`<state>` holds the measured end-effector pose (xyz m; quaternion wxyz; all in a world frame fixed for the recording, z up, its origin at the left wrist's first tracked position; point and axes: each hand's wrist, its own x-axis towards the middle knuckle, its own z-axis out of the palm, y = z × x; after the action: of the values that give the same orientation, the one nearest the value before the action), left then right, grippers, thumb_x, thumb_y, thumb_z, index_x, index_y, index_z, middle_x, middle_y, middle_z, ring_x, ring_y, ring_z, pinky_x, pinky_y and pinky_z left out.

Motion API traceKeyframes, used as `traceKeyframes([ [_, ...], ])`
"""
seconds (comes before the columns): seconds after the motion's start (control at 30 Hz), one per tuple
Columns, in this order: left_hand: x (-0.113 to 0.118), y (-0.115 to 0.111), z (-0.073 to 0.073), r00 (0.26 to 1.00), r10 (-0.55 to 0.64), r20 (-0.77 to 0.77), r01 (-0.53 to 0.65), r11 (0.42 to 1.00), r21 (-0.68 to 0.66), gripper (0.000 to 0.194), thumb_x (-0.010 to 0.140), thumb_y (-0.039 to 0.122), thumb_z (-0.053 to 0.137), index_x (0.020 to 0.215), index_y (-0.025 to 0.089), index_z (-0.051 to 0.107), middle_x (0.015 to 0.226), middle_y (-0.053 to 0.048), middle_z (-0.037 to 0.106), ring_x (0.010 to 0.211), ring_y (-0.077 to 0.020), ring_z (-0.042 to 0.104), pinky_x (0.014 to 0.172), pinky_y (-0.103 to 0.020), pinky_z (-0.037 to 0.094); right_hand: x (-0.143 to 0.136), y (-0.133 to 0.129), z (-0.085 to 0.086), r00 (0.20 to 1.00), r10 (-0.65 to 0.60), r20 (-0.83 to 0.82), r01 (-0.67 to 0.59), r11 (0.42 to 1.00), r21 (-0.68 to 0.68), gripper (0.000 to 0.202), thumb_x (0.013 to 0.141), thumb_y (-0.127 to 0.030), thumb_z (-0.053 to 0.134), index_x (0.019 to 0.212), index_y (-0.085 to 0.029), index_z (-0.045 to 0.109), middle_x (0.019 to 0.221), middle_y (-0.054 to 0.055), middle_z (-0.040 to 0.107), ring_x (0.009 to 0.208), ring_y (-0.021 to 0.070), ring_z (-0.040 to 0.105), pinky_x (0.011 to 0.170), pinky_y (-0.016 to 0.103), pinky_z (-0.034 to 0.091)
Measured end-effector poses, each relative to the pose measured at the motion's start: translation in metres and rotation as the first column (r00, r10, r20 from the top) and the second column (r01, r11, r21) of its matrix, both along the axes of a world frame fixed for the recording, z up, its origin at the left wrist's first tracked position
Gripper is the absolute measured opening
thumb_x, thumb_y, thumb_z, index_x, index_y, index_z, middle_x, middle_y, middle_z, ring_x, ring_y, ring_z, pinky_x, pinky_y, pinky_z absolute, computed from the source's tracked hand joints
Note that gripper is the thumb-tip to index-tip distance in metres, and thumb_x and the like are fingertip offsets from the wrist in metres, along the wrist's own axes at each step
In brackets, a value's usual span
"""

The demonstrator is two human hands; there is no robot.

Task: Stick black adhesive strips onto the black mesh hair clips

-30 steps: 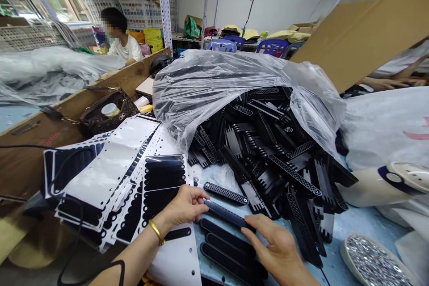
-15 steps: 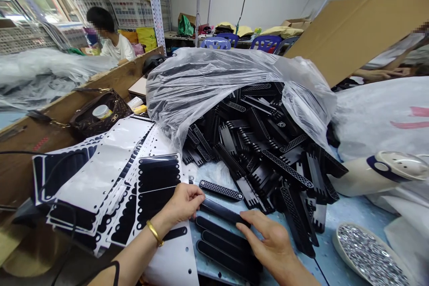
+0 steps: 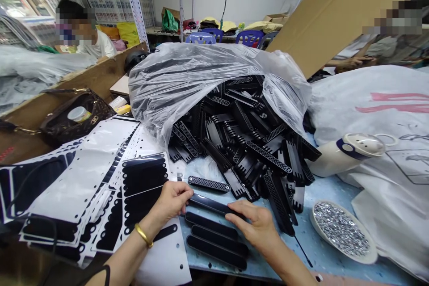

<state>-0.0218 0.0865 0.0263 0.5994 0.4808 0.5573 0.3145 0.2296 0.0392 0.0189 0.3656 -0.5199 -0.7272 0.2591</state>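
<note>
Between my two hands lies a long, smooth black bar [image 3: 212, 204] with rounded ends. My left hand [image 3: 174, 196] pinches its left end, thumb and fingers closed. At the other end, the thumb and fingers of my right hand [image 3: 252, 220] grip the bar. Several similar black bars [image 3: 217, 252] lie side by side just below it on the blue table. A black piece with a lattice pattern [image 3: 209, 184] rests just beyond. Left of my left hand are white sheets bearing black strip-shaped stickers [image 3: 144, 176], with scalloped edges.
A large clear plastic bag [image 3: 187, 71] spills a heap of black toothed pieces [image 3: 241, 138]. To the right stand a cream bottle [image 3: 338, 156] and a bowl of small shiny metal parts [image 3: 373, 254]. A brown handbag [image 3: 100, 105] sits left; a person [image 3: 100, 44] sits behind.
The view has swung a little to the right, so the scene sits further left. Both hands keep hold of the same black bar, with little other movement.
</note>
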Motion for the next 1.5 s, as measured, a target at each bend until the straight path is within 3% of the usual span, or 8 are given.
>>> traceKeyframes([
  [0.43,-0.003,-0.001,0.002,1.000,-0.014,0.005,0.014,1.000,0.008,0.029,0.067,0.041,0.068,0.059,0.014,0.063,0.046,0.004,0.053,0.033,-0.0079,0.051,0.031,-0.015,0.031,0.005,0.000,0.008,1.000,0.001,-0.005,-0.001,0.995,-0.099,0.023,0.086,-0.040,0.066,0.092,-0.023,0.080,0.082,0.006,0.079,0.072,0.0204,0.075,0.066,0.029,0.061],
  [0.63,-0.001,-0.001,0.002,1.000,-0.015,-0.008,0.015,1.000,0.014,0.026,0.067,0.038,0.069,0.058,0.015,0.061,0.044,0.006,0.052,0.032,-0.0078,0.049,0.030,-0.015,0.030,0.017,-0.009,0.013,0.979,-0.205,0.021,0.206,0.976,-0.073,0.035,0.093,-0.045,0.052,0.091,-0.022,0.078,0.079,0.007,0.078,0.068,0.0203,0.075,0.062,0.028,0.060],
  [0.8,0.000,-0.001,0.003,1.000,-0.019,-0.012,0.020,0.999,0.039,0.024,0.067,0.036,0.068,0.059,0.015,0.062,0.046,0.005,0.052,0.033,-0.0079,0.050,0.030,-0.015,0.030,-0.007,-0.011,0.001,0.930,-0.321,0.180,0.336,0.940,-0.059,0.053,0.086,-0.063,0.053,0.086,-0.015,0.077,0.053,0.004,0.066,0.045,0.0170,0.062,0.044,0.026,0.048],
  [0.93,0.000,0.000,0.002,0.999,-0.031,-0.009,0.031,0.997,0.064,0.024,0.068,0.036,0.066,0.058,0.015,0.062,0.043,0.006,0.050,0.031,-0.0082,0.049,0.030,-0.015,0.030,-0.026,-0.002,-0.003,0.907,-0.323,0.272,0.356,0.930,-0.085,0.039,0.075,-0.059,0.069,0.068,-0.020,0.073,0.050,0.001,0.063,0.046,0.0165,0.058,0.045,0.025,0.038],
  [1.03,0.000,0.001,0.000,0.999,-0.034,-0.007,0.034,0.996,0.081,0.024,0.069,0.037,0.066,0.061,0.014,0.065,0.040,0.006,0.048,0.031,-0.0082,0.047,0.031,-0.016,0.030,-0.027,0.003,0.000,0.904,-0.301,0.304,0.351,0.928,-0.125,0.042,0.074,-0.056,0.069,0.053,-0.020,0.065,0.044,-0.001,0.058,0.043,0.0143,0.052,0.044,0.024,0.030],
  [1.23,0.000,0.001,-0.003,1.000,-0.025,-0.011,0.026,0.995,0.101,0.024,0.070,0.038,0.067,0.062,0.015,0.067,0.037,0.007,0.047,0.030,-0.0084,0.044,0.032,-0.017,0.029,-0.019,0.008,-0.003,0.932,-0.247,0.264,0.303,0.932,-0.200,0.051,0.081,-0.059,0.054,0.050,-0.020,0.063,0.043,-0.002,0.054,0.045,0.0118,0.046,0.047,0.025,0.025],
  [1.4,0.001,0.000,-0.002,1.000,-0.022,-0.020,0.024,0.994,0.105,0.022,0.070,0.035,0.064,0.062,0.015,0.066,0.037,0.006,0.049,0.030,-0.0087,0.043,0.031,-0.017,0.029,-0.021,0.012,-0.009,0.937,-0.297,0.181,0.333,0.918,-0.215,0.064,0.079,-0.071,0.047,0.038,-0.023,0.038,0.038,-0.001,0.044,0.042,0.0112,0.039,0.047,0.027,0.026],
  [1.5,0.001,0.001,-0.003,1.000,-0.022,-0.020,0.024,0.994,0.105,0.021,0.069,0.035,0.065,0.061,0.015,0.065,0.037,0.006,0.049,0.031,-0.0097,0.046,0.031,-0.017,0.030,-0.019,0.010,-0.006,0.940,-0.329,0.093,0.342,0.897,-0.281,0.062,0.082,-0.073,0.042,0.046,-0.024,0.045,0.040,0.001,0.051,0.038,0.0128,0.046,0.045,0.027,0.032],
])
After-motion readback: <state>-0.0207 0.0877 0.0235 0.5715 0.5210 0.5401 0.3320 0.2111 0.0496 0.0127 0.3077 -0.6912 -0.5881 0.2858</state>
